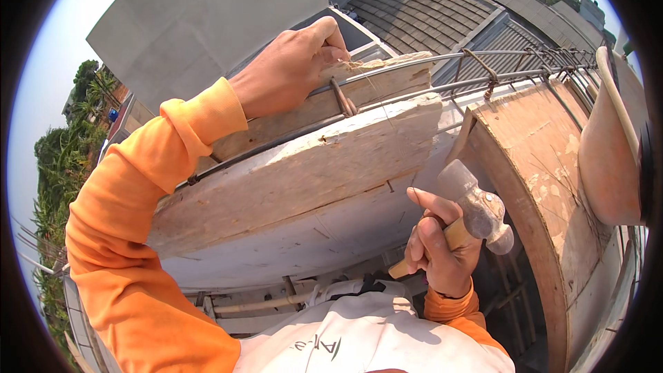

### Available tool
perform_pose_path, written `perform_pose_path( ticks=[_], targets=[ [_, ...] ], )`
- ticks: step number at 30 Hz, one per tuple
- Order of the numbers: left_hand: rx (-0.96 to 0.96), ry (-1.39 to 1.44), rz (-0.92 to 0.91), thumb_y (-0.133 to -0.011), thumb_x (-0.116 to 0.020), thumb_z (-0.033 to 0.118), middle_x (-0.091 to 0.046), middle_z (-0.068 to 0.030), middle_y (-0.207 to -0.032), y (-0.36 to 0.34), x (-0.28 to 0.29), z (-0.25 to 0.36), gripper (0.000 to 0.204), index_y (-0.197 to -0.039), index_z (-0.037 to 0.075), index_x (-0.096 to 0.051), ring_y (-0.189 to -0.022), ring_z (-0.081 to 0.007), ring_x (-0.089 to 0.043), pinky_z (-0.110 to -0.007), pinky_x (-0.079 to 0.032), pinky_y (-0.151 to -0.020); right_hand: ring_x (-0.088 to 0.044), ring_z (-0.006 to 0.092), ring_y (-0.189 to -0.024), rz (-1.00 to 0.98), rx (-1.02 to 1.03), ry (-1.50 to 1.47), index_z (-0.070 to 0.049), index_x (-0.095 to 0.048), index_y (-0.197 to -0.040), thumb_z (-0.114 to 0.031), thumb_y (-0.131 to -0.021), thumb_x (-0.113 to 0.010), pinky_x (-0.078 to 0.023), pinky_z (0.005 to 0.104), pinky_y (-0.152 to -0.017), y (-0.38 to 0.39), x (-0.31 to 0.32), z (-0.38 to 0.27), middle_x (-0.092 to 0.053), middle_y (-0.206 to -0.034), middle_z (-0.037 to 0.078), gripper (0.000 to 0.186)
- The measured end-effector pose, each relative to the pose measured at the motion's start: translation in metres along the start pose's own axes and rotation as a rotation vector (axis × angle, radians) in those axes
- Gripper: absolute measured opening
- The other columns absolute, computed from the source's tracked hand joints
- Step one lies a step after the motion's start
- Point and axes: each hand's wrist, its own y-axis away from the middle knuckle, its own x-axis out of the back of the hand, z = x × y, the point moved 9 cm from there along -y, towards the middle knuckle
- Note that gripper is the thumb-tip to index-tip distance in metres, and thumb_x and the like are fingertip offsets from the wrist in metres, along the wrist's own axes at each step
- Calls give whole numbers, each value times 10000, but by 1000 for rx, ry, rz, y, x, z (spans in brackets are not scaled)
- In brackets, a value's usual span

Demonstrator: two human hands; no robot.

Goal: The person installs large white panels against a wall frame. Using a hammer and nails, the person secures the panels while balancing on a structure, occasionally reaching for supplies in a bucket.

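Observation:
My right hand point(445, 252) is wrapped round the wooden handle of a ball-peen hammer point(476, 200), its metal head tilted up. A thin dark sliver, perhaps a nail, shows by the index fingertip. My left hand point(293, 65) reaches up to the rough, splintered top of the far board point(394, 83). Its fingers are curled down and closed; what they pinch is hidden. Between my hands lies a nearer wooden board point(304, 173), pale along its upper edge, with a nail point(390, 186) sticking out of its face. Steel rods point(407, 100) run between the two boards.
To the right stands a curved plywood form point(532, 145) with loose wires on it. A bent tie bar point(480, 62) crosses the rods. A pale rounded object point(611, 145) fills the right edge. Beyond are a grey wall point(214, 21) and a tiled roof point(421, 10).

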Motion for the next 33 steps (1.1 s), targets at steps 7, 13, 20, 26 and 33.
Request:
perform_pose_path(
  ticks=[7, 13, 20, 26, 33],
  targets=[
    [130, 25, -75, -1043, -515, 123, -669, -159, -903, 15, 4, -11, 131, -1031, -4, -543, -819, -245, -630, -382, -495, -771, -444, 36, -461, 37, -66, 1, 33, -612, -1293, -98, -1049, -511, -324, 199, -443, -8, 1, 4, -516, -596, -26, 295],
    [108, 40, -79, -1033, -542, 105, -683, -141, -929, 21, 4, 4, 110, -1042, -4, -555, -863, -207, -653, -349, -512, -790, -359, 11, -485, 47, -75, -22, 53, -637, -1250, -76, -1029, -537, -282, 187, -444, 7, 13, 7, -583, -704, -14, 275],
    [145, 87, -41, -1006, -588, 36, -706, -112, -985, 26, 1, 9, 71, -1055, -8, -562, -944, -131, -659, -305, -527, -851, -353, 6, -475, -11, 59, 137, 72, -662, -1219, -81, -1016, -576, -255, 196, -438, 11, 8, 8, -595, -716, -12, 268],
    [133, 1, 38, -1001, -576, 40, -700, -171, -906, 22, 0, 20, 57, -997, -14, -558, -833, -249, -682, -338, -518, -790, -388, 17, -507, -8, 123, 206, 35, -692, -1216, -95, -1011, -604, -313, 196, -475, 7, 9, -8, -554, -658, -34, 258],
    [201, -29, 9, -1026, -540, 18, -701, -124, -1037, 24, -3, 19, 32, -1048, -7, -543, -1009, -137, -652, -281, -507, -887, -667, 125, -845, -139, -50, 266, -96, -691, -1270, -267, -1022, -617, -526, 257, -812, 15, -1, 9, -742, -1167, 28, 311]
  ],
)
